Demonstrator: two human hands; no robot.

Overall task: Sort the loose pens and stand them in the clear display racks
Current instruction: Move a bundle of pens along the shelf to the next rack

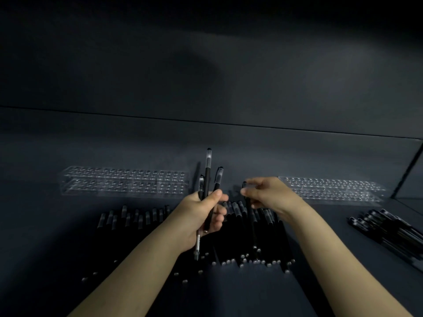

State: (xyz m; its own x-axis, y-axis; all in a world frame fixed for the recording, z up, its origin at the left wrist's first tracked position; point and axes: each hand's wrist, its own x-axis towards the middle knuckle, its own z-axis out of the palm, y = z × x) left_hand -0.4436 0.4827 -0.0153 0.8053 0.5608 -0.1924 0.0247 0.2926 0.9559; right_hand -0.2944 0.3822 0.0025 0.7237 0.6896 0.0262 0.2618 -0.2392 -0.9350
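Left hand (204,212), right hand (267,193) grip pens (207,172) between racks (126,182).

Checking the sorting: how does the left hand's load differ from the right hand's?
The left hand grips a bundle of pens, the right hand pinches a single pen. The bundle of pens fans upward, caps up; the single pen hangs down toward the loose pile. Both hands hold dark pens.

Black pens (240,236) with clear caps, clear racks (124,181), dark grey table (68,236).
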